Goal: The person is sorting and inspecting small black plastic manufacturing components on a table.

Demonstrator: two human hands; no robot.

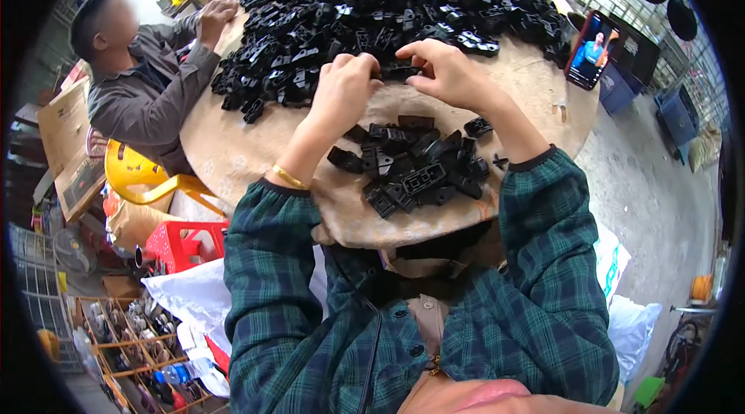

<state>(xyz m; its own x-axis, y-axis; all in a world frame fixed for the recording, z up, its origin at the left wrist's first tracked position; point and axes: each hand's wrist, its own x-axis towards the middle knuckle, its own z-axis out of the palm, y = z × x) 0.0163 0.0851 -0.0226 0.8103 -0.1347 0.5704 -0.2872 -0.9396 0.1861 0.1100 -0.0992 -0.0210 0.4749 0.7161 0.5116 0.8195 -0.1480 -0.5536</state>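
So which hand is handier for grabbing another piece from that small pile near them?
Probably the right hand: its forearm lies directly over the small pile of black parts. The left hand sits toward the pile's left edge; both pinch one black part.

The small black moulded plastic part (400, 71) pinched between the left hand (345, 92) and right hand (450, 72) looks hard with a slight sheen, like the loose pile of black plastic parts (415, 169) near the front edge of the round table (233, 150), whose tan cloth-like cover looks matt and rough.
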